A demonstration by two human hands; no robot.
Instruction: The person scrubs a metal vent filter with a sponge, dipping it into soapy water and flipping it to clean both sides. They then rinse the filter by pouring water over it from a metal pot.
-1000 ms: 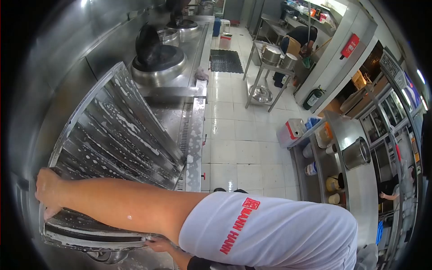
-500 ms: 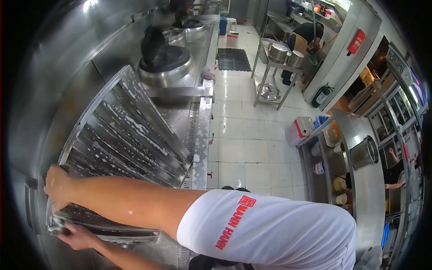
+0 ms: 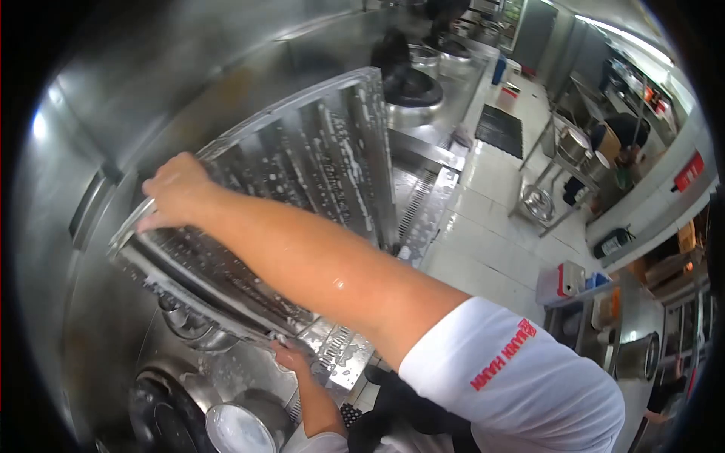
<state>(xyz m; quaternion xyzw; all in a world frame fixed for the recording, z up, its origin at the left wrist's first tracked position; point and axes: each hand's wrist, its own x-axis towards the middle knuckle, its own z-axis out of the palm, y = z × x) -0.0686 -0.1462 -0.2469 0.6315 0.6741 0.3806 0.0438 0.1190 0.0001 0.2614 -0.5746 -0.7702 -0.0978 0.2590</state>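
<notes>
Gripping the top edge of a big grooved filter panel (image 3: 302, 174), the right hand (image 3: 177, 189) is clamped on near the upper left corner, fingers curled over the rim, a full closed hold. Down low, the left hand (image 3: 291, 355) meets the panel's bottom edge close to the front edge of the cooking range (image 3: 423, 204). Its fingers tuck out of sight under the metal, so I cannot tell whether it is clasping or only propping. The panel is tilted, raised on its lower edge over the left end of the range, with suds streaked all down its grooves. A round steel bowl (image 3: 238, 426) sits below it at the near corner, and a wok burner (image 3: 411, 87) lies just past its far end. Across the tiled floor, well apart, a co-worker (image 3: 623, 136) bends at a steel table (image 3: 574, 143). By my reading this is the handling stage of a wash, the soapy panel being tipped and held between two hands. Any next move calls for a firm two-handed hold, because wet, soapy steel looks slippery, and for keeping the lower edge clear of that bowl.
</notes>
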